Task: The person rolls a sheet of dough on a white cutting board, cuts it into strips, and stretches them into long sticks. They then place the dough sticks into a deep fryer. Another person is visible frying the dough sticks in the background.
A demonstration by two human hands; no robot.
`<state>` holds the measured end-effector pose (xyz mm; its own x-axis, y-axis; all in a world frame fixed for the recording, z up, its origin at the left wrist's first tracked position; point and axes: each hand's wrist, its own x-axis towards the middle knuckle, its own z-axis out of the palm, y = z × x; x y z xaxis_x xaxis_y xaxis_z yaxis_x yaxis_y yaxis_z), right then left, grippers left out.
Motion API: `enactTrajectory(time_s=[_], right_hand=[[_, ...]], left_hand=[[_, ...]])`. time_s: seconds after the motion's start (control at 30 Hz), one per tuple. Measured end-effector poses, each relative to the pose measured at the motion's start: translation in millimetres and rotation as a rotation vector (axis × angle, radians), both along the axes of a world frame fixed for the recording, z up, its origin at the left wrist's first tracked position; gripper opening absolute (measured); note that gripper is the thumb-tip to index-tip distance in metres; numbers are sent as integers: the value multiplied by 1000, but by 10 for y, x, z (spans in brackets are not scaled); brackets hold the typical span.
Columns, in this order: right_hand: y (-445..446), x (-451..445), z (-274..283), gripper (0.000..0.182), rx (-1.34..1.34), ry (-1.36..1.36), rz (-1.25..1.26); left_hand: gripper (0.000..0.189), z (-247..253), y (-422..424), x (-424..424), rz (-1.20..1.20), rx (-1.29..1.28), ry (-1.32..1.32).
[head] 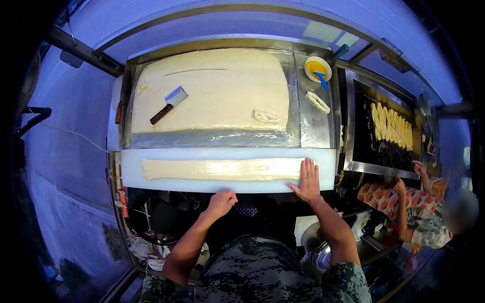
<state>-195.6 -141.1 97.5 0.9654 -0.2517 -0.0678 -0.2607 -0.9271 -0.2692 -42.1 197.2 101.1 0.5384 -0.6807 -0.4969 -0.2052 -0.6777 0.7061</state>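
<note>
A long flat strip of dough lies along a white cutting board. My right hand rests flat on the strip's right end, thumb spread to the side. Just off the board's front edge, my left hand is curled into a fist, and nothing shows in it. Behind the board, a large slab of dough spreads over plastic film. On the slab lie a cleaver with a dark wooden handle, a thin stick and a small twisted dough piece.
At the back right stands a white bowl of yellow liquid with a blue brush. Another twisted dough piece lies nearby. Farther right, a co-worker holds thin sticks over a fryer containing several dough sticks.
</note>
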Motion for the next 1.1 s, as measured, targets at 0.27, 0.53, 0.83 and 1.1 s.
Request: enactTrajectory(time_s=[0.27,0.53,0.83,1.1], right_hand=[[-286,-88,-85,99,43,-32,-29],[-180,-54,-107,99,82,-28,-16],[-7,-78,36,99,42,-65,-212],[540,335,-26,100,48,4,-292]], left_hand=[[20,-103,8,-164,76,173,116],[13,197,73,240,447,-82,-177],[34,-351,-243,2959,405,-121,-967],[43,-555,-841,4687,233,140,-1012]])
